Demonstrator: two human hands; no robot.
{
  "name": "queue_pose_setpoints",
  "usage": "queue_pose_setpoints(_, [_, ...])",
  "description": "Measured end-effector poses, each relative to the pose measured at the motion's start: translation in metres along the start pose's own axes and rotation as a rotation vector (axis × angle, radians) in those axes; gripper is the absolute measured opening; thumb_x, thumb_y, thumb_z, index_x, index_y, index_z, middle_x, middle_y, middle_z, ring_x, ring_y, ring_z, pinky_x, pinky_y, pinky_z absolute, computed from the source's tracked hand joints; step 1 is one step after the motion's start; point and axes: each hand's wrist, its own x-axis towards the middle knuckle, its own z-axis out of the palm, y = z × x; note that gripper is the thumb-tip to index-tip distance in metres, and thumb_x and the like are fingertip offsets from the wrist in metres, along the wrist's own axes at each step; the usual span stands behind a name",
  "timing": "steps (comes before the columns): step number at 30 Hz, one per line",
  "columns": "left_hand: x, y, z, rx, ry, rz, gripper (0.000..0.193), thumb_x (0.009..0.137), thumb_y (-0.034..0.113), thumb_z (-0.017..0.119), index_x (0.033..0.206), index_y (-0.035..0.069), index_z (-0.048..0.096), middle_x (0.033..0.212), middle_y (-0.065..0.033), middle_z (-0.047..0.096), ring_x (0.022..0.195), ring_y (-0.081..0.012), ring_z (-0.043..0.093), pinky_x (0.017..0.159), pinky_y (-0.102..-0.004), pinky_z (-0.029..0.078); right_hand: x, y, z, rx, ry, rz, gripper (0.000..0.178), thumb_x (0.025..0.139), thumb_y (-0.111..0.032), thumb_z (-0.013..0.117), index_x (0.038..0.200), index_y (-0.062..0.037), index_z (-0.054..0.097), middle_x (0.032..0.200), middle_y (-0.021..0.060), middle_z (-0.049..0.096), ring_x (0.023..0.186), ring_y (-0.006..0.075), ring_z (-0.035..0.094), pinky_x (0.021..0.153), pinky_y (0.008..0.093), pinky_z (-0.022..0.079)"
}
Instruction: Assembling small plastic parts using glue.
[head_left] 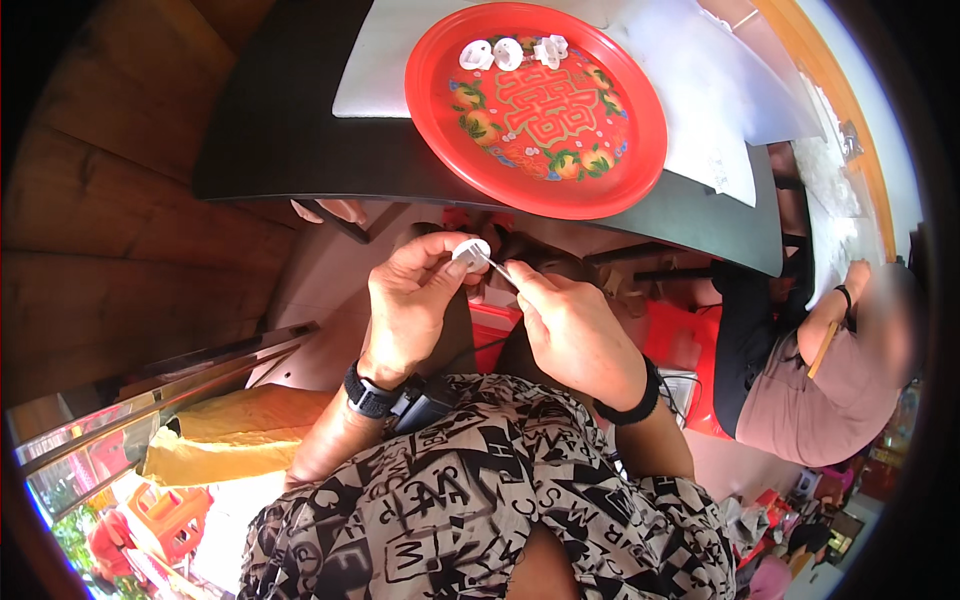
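Head view: round white plastic part held in the left hand, thin tool applied by the right

A round white plastic part point(471, 254) is held in front of the torso, below the near edge of a black table point(290, 150). It is pinched between the thumb and fingers of the left hand point(415, 295), which is closed on its rim. A thin, metallic-looking tool point(497, 268) is gripped between the thumb and index finger of the right hand point(580, 330); the remaining fingers are curled. The tool is angled toward the part, and its tip is seen at or very near the part's face; actual contact cannot be confirmed at this scale.

On the table, a round red tray point(560, 204) is set partly over white sheeting point(372, 70). Further white plastic parts point(508, 54) are placed in a row near the tray's far side, above a printed fruit pattern point(565, 163). A black watch point(369, 394) is worn on the left wrist, and a black wristband point(634, 398) on the right. At right, a co-worker point(815, 400) is seated beside another work surface.
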Motion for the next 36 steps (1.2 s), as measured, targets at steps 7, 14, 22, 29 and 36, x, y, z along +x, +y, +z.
queue_pose_setpoints(7, [0.001,0.001,0.001,-0.191,-0.036,0.022,0.020,0.088,-0.005,0.051,0.106,-0.004,0.059,0.102,-0.0146,0.063,0.085,-0.0166,0.062,0.074,-0.0287,0.052,-0.005,-0.007,-0.002,-0.056,0.040,0.023,0.035,0.081,-0.006,0.054,0.114,0.0027,0.051,0.072,0.0156,0.059,0.057,0.0313,0.060,0.053,0.0390,0.049])
queue_pose_setpoints(14, [-0.001,0.003,0.002,-0.185,-0.036,0.035,0.021,0.087,-0.008,0.051,0.106,-0.005,0.059,0.099,-0.0116,0.064,0.084,-0.0143,0.061,0.073,-0.0284,0.054,-0.006,-0.014,-0.007,-0.103,0.023,0.034,0.039,0.078,-0.007,0.055,0.116,0.0025,0.052,0.072,0.0132,0.058,0.055,0.0292,0.059,0.051,0.0381,0.048])
queue_pose_setpoints(22, [-0.003,0.002,0.002,-0.123,-0.037,0.075,0.021,0.087,-0.007,0.052,0.106,-0.004,0.060,0.104,-0.0109,0.063,0.088,-0.0136,0.061,0.078,-0.0272,0.053,-0.002,-0.022,-0.013,-0.267,-0.039,0.005,0.046,0.070,-0.004,0.057,0.114,0.0075,0.049,0.071,0.0143,0.057,0.055,0.0286,0.059,0.051,0.0369,0.048])
queue_pose_setpoints(29, [-0.006,-0.002,0.000,0.025,-0.022,0.128,0.022,0.085,-0.009,0.054,0.106,-0.006,0.059,0.109,-0.0172,0.061,0.092,-0.0186,0.061,0.084,-0.0310,0.051,0.007,-0.023,-0.017,-0.306,-0.149,-0.017,0.045,0.067,-0.003,0.058,0.109,0.0103,0.049,0.069,0.0156,0.058,0.058,0.0288,0.060,0.051,0.0359,0.049])
queue_pose_setpoints(36, [-0.002,-0.003,0.003,-0.160,0.003,0.011,0.021,0.087,-0.005,0.054,0.108,-0.004,0.059,0.092,-0.0107,0.066,0.083,-0.0131,0.062,0.074,-0.0260,0.052,0.004,-0.008,0.000,-0.049,0.002,0.020,0.034,0.075,-0.002,0.055,0.108,0.0070,0.051,0.074,0.0185,0.060,0.061,0.0317,0.061,0.053,0.0367,0.049])
